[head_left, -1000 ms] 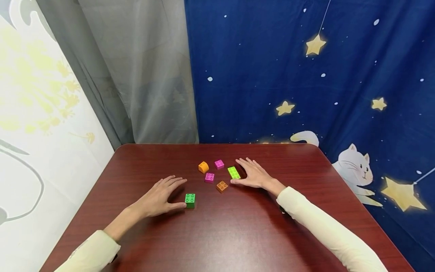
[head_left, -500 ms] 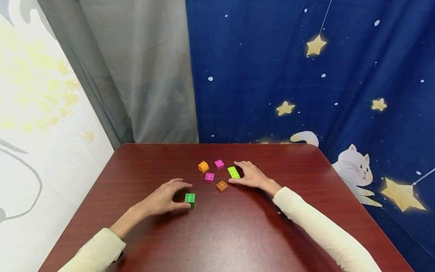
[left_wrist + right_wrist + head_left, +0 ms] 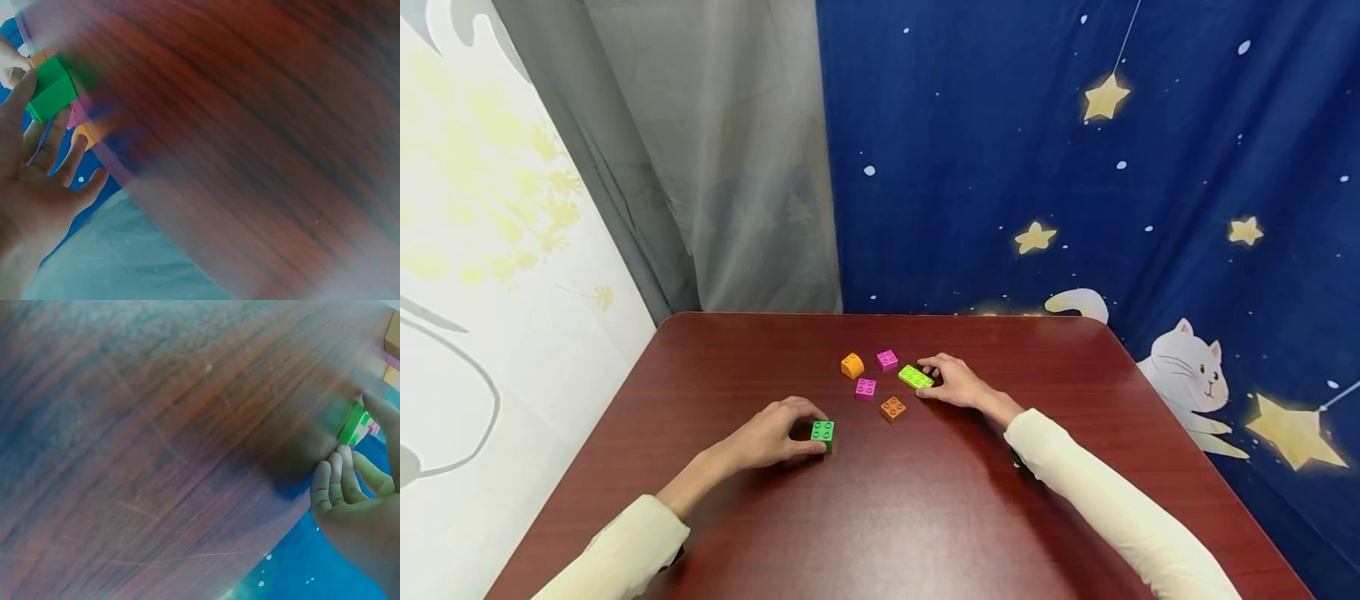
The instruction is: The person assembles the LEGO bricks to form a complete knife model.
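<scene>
My left hand (image 3: 778, 436) grips a dark green square brick (image 3: 822, 432) between thumb and curled fingers, on the dark wooden table (image 3: 895, 500). The left wrist view shows this green brick (image 3: 53, 89) held at my fingertips. My right hand (image 3: 957, 382) pinches the near end of a long lime green brick (image 3: 915, 377), whose far end tilts up a little. In the right wrist view the lime brick (image 3: 355, 424) sits between thumb and fingers. Between the hands lie two pink bricks (image 3: 866, 388) (image 3: 887, 360), an orange rounded brick (image 3: 852, 365) and an orange square brick (image 3: 892, 408).
A grey curtain (image 3: 715, 158) and a blue starry cloth with a cat (image 3: 1075, 167) hang behind the table's far edge. A pale wall panel (image 3: 490, 250) stands on the left. Bare tabletop stretches in front of both hands.
Both hands went from lying flat beside the bricks to curling round them. The left now grips the dark green brick, the right pinches the lime one and has turned it slightly.
</scene>
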Available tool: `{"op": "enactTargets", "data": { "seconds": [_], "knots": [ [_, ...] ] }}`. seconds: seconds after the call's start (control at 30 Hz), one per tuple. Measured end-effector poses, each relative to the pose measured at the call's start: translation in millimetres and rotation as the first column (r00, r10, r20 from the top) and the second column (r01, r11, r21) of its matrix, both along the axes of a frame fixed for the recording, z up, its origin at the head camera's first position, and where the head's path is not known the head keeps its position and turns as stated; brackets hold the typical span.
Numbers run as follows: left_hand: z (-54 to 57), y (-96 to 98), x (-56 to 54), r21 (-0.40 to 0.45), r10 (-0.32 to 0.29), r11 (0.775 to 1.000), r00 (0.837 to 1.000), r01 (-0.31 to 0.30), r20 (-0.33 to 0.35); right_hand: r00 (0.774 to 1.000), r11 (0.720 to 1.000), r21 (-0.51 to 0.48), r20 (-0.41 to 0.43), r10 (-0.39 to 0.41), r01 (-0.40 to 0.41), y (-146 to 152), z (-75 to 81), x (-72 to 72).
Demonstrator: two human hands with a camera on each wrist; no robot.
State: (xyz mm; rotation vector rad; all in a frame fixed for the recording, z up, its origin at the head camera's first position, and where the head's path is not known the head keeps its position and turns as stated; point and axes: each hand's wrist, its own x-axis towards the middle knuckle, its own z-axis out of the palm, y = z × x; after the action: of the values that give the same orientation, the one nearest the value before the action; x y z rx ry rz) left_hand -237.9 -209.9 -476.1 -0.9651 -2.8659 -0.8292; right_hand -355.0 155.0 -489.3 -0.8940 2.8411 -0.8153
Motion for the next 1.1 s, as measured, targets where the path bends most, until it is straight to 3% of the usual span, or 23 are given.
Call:
{"op": "enactTargets", "data": {
  "seconds": [0.33,0.7,0.9,1.1],
  "knots": [
    [-2.1,1.1,-6.7,0.016,0.062,0.998,0.998,-0.062,0.003,1.0,1.0,-0.007,-0.02,-0.005,0.005,-1,0.8,0.4],
    [-6.1,2.8,-16.6,0.082,0.104,0.991,0.993,-0.109,0.061,0.998,0.998,-0.038,-0.037,-0.054,0.053,-4,-3.0,-3.0],
    [-8.5,7.0,-21.1,0.102,0.139,0.983,0.985,-0.15,0.102,0.999,0.999,-0.043,-0.042,-0.034,0.032,-5,-1.8,-4.6],
    [-7.3,8.4,-24.3,0.097,0.142,0.984,0.986,-0.15,0.086,0.998,0.998,-0.056,-0.066,0.004,-0.007,-9,7.8,-2.7]
  ]
}}
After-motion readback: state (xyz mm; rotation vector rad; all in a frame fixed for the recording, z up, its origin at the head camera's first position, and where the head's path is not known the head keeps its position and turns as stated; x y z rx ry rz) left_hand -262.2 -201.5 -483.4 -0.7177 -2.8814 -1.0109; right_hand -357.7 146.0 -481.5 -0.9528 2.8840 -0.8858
